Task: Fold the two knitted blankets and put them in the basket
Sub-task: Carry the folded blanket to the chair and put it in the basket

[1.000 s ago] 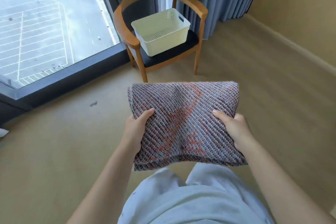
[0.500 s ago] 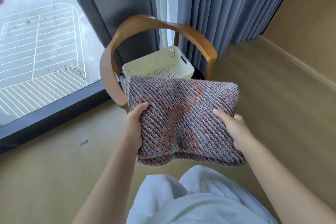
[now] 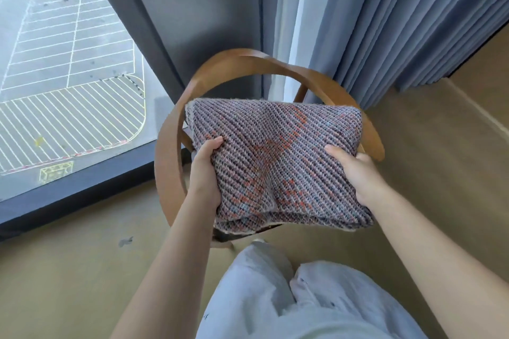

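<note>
While the left hand (image 3: 205, 170) and right hand (image 3: 358, 176) grip the folded blanket (image 3: 275, 162) at 9 and 3 o'clock, its side edges almost touch the chair rail (image 3: 165, 151)

We are closer to the chair (image 3: 165, 162) than a second ago. Then it stood well ahead of us across the floor; now its curved back rings the blanket (image 3: 275, 162). The blanket, which hung short of the chair, is now over the seat. The basket was in full view a second ago and half covered half a second ago; now the blanket hides it. The floor stain (image 3: 125, 241) lies lower and nearer to us, and the curtain (image 3: 399, 22) fills more of our view.
</note>
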Demonstrator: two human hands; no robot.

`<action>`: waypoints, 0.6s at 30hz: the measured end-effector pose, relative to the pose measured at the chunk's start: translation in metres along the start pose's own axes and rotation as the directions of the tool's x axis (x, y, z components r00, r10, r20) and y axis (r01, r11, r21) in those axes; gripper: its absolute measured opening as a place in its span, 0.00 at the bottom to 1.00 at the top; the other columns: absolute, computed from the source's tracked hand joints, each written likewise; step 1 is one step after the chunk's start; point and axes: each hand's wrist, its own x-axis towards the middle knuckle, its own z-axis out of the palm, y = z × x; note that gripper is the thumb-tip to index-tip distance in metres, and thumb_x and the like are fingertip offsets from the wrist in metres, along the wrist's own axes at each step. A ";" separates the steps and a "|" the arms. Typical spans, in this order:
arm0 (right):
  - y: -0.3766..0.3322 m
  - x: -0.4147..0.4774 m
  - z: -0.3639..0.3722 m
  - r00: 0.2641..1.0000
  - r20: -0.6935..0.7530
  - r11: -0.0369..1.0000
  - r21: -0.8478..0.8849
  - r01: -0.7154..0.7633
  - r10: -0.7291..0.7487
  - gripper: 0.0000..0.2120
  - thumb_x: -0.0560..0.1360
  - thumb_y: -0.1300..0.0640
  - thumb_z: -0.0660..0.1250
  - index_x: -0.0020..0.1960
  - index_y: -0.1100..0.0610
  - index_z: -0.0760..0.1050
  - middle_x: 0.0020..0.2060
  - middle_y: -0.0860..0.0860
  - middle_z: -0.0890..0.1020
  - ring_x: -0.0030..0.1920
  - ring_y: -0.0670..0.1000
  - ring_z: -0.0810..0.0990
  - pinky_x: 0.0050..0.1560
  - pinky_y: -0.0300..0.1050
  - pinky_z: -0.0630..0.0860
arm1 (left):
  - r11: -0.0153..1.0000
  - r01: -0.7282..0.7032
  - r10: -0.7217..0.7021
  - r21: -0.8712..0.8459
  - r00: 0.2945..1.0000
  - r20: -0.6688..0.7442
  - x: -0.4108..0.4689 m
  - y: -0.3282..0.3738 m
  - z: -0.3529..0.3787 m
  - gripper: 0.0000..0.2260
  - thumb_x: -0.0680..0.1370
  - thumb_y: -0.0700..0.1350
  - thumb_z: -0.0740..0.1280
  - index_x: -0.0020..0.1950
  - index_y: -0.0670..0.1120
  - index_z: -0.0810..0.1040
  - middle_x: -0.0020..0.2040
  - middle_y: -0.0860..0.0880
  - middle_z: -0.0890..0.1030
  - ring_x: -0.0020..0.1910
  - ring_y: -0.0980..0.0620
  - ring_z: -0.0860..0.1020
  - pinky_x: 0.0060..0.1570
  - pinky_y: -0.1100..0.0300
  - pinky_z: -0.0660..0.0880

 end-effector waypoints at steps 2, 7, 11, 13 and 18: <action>-0.016 0.023 0.012 1.000 0.012 0.999 -0.035 0.010 -0.010 0.26 0.67 0.45 0.73 0.60 0.57 0.75 0.54 0.53 0.82 0.53 0.56 0.81 0.61 0.57 0.74 | 1.000 0.009 -0.009 -0.021 1.000 -0.007 0.025 0.010 0.006 0.07 0.77 0.44 0.60 0.52 0.46 0.75 0.50 0.43 0.82 0.46 0.45 0.81 0.45 0.52 0.78; -0.029 0.082 0.026 1.000 0.015 0.993 -0.115 0.028 -0.026 0.17 0.71 0.48 0.71 0.56 0.54 0.72 0.52 0.50 0.79 0.47 0.50 0.79 0.53 0.47 0.74 | 0.999 0.033 -0.035 -0.027 0.995 -0.095 0.081 0.004 0.016 0.06 0.76 0.45 0.63 0.51 0.47 0.75 0.51 0.43 0.82 0.48 0.44 0.81 0.48 0.49 0.78; -0.013 0.129 0.033 0.999 -0.035 0.955 -0.296 0.024 -0.036 0.25 0.69 0.46 0.72 0.61 0.59 0.73 0.55 0.52 0.79 0.54 0.54 0.78 0.57 0.49 0.74 | 0.990 0.095 -0.074 0.100 0.978 -0.193 0.115 -0.030 0.013 0.16 0.72 0.48 0.69 0.57 0.46 0.73 0.54 0.43 0.81 0.53 0.42 0.80 0.58 0.44 0.75; 0.001 0.147 0.038 1.000 -0.006 0.923 -0.384 0.024 -0.029 0.26 0.68 0.46 0.73 0.60 0.58 0.73 0.55 0.52 0.80 0.55 0.55 0.79 0.57 0.51 0.75 | 0.968 0.131 -0.060 0.216 0.950 -0.307 0.125 -0.051 0.008 0.11 0.73 0.45 0.70 0.53 0.50 0.72 0.51 0.48 0.80 0.51 0.46 0.80 0.58 0.48 0.75; 0.034 0.176 0.049 0.991 0.127 0.808 -0.579 0.111 -0.046 0.25 0.66 0.44 0.72 0.58 0.53 0.71 0.56 0.51 0.79 0.55 0.54 0.78 0.59 0.53 0.75 | 0.650 0.228 0.191 0.725 0.874 -0.447 0.143 -0.098 -0.029 0.24 0.72 0.52 0.71 0.65 0.47 0.70 0.60 0.49 0.78 0.58 0.48 0.77 0.60 0.51 0.73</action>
